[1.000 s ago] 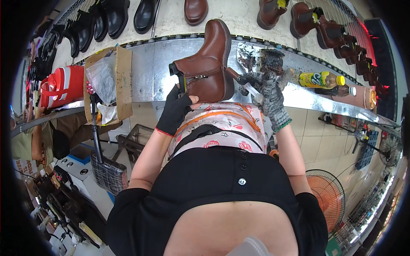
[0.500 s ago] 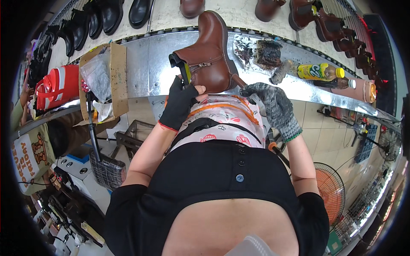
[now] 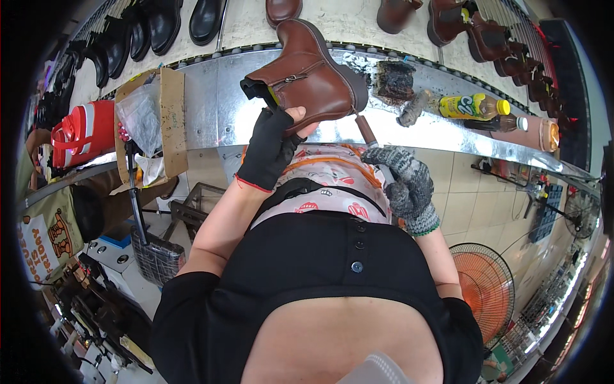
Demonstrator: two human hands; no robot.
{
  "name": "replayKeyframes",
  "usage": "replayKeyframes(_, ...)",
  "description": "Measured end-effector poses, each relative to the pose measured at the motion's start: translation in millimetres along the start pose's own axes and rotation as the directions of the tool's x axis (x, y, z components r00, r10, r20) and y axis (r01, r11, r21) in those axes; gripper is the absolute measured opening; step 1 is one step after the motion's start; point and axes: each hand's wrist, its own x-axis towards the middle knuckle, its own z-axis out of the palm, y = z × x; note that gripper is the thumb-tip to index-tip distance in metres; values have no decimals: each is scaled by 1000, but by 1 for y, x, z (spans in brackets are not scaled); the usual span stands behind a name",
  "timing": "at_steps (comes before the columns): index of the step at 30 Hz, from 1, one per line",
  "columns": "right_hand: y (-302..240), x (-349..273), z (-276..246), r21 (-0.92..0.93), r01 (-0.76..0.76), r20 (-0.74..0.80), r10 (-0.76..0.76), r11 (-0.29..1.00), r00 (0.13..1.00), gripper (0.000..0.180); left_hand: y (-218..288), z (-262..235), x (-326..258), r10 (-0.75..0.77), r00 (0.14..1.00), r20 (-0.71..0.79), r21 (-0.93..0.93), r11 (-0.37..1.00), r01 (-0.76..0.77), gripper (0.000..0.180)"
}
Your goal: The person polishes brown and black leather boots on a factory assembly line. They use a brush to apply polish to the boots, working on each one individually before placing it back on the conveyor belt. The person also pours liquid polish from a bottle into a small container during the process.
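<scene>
Brown boot point(image 3: 310, 89) is held just beyond the left hand point(image 3: 272, 144), sole turned rightward.
Its shaft near the opening is pinched between thumb and fingers; a brown-ended tool point(image 3: 366, 130) is gripped in the gloved right hand point(image 3: 404, 182), its end near the heel, contact unclear. Control is probably best kept if the boot is steadied firmly and the tool guided lightly.

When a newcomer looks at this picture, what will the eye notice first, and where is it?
Probably the glossy brown boot at upper centre, held in the black-gloved left hand. Below and right of it, the grey-gloved right hand holds a brown-tipped tool. An orange fan also stands out at lower right.
</scene>
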Motion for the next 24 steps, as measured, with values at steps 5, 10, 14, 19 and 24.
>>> replayKeyframes(5,6,-3,1,74,-20,-43,23,997,999,49,5,-4,5,-23,1000,22,-73,997,24,33)
replayKeyframes(10,3,-11,-19,573,-387,14,464,722,886,65,16,-15,4,-8,995,102,-83,996,17,50)
replayKeyframes(14,44,-2,10,716,-216,-250,533,664,808,73,22,-16,16,37,992,120,93,994,-48,43)
replayKeyframes(19,104,-5,65,-277,-367,-446,220,888,867,58,42,4,77,-55,978,199,210,978,12,43)
replayKeyframes(24,98,5,85,430,-373,-549,566,822,615,50,68,49,164,140,956,257,379,895,-233,42)
